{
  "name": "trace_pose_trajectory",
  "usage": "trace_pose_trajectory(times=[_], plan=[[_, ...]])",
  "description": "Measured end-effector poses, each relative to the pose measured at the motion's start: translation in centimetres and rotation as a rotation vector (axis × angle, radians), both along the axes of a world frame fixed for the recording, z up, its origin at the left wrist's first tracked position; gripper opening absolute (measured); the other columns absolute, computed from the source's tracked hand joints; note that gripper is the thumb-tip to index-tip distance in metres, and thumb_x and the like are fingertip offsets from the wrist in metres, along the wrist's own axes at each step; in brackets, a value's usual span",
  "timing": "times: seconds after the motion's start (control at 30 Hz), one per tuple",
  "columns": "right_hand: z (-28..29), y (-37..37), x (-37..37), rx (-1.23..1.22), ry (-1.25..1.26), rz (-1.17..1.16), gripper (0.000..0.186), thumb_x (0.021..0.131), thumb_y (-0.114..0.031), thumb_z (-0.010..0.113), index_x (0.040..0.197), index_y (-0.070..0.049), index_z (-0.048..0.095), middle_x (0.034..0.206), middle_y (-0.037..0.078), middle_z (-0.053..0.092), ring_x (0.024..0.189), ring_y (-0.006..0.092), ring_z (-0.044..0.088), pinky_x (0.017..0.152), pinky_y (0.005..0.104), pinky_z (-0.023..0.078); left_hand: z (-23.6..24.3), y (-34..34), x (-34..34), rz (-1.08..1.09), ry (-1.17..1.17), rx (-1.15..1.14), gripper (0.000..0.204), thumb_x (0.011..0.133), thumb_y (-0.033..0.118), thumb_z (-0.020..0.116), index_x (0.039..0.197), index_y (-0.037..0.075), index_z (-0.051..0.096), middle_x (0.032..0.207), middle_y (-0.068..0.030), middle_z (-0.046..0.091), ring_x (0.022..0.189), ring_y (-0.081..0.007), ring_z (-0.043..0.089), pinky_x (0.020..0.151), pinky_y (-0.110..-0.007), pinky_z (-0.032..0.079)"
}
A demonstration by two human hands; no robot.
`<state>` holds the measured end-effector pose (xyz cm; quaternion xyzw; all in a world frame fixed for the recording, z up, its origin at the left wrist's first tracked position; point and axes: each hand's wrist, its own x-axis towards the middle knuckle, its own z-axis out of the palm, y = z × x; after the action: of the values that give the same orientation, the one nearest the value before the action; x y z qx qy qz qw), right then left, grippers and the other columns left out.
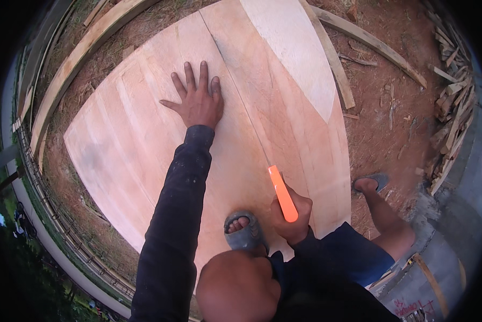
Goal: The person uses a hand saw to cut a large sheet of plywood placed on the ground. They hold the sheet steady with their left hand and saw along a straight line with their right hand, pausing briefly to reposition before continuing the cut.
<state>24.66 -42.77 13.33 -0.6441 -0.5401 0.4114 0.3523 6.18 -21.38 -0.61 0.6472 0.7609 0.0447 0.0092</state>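
Note:
My right hand (293, 219) is wrapped round the orange handle of a handsaw (281, 193). Its thin blade is seen nearly edge-on, so I cannot tell where it ends and the dark straight line in the plywood sheet (144, 134) begins. That line runs from the handle up to the sheet's far edge. To the left of the line, my left hand (200, 104) lies flat on the wood, fingers spread, holding nothing. My left foot, in a grey sandal (243, 231), rests on the near part of the sheet.
Curved wooden beams (71, 67) lie left of and beyond the sheet. A paler sheet section (289, 48) lies at the far right. Scrap wood (455, 107) is heaped along the right edge. My other sandal (379, 181) is on reddish soil, beside grey concrete (434, 252).

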Motion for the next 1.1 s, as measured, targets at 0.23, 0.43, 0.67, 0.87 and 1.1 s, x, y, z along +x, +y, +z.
trace_pose_trajectory(times=[0.23,0.43,0.67,0.87,1.1], plan=[[-4.8,17.2,-4.8,0.004,0.017,-0.054,0.029,0.084,-0.007,0.065,0.109,0.005,0.069,0.081,0.028,0.066,0.07,0.0361,0.071,0.063,0.0376,0.053,0.3,-0.3,0.3,-0.009,-0.018,-0.003,0.053,0.104,0.051,0.035,0.153,0.034,0.036,0.165,-0.0032,0.023,0.153,-0.0372,0.011,0.104,-0.085,0.004],[-4.2,21.2,-5.4,-0.059,0.067,-0.076,0.017,0.084,-0.01,0.065,0.091,0.006,0.067,0.073,0.022,0.067,0.063,0.0374,0.065,0.065,0.0419,0.052,0.2,0.0,0.3,-0.016,-0.037,0.01,0.052,0.104,0.051,0.034,0.153,0.034,0.036,0.165,-0.0028,0.023,0.153,-0.0364,0.012,0.103,-0.085,0.004],[1.7,0.3,1.1,-0.035,0.0,0.032,0.06,0.075,0.01,0.057,0.136,0.005,0.056,0.112,0.024,0.071,0.079,0.0218,0.075,0.069,0.0272,0.055,0.3,-0.3,0.2,0.005,0.008,-0.018,0.052,0.105,0.05,0.033,0.154,0.034,0.036,0.165,-0.0029,0.023,0.153,-0.0365,0.013,0.103,-0.085,0.004],[-4.8,18.8,-5.0,0.032,0.015,-0.02,0.027,0.083,-0.007,0.065,0.104,0.009,0.068,0.073,0.026,0.064,0.065,0.0368,0.068,0.061,0.0387,0.052,0.6,0.1,0.4,-0.023,0.001,-0.002,0.052,0.104,0.05,0.035,0.154,0.035,0.035,0.165,-0.0029,0.023,0.153,-0.037,0.012,0.103,-0.086,0.005],[-3.9,16.0,-4.3,0.014,0.039,-0.047,0.03,0.083,-0.004,0.064,0.109,0.01,0.067,0.07,0.023,0.064,0.061,0.03,0.068,0.059,0.0359,0.05,0.7,0.4,-0.3,-0.001,-0.014,-0.002,0.053,0.104,0.051,0.034,0.154,0.034,0.036,0.165,-0.0034,0.024,0.153,-0.0371,0.013,0.104,-0.085,0.006]])
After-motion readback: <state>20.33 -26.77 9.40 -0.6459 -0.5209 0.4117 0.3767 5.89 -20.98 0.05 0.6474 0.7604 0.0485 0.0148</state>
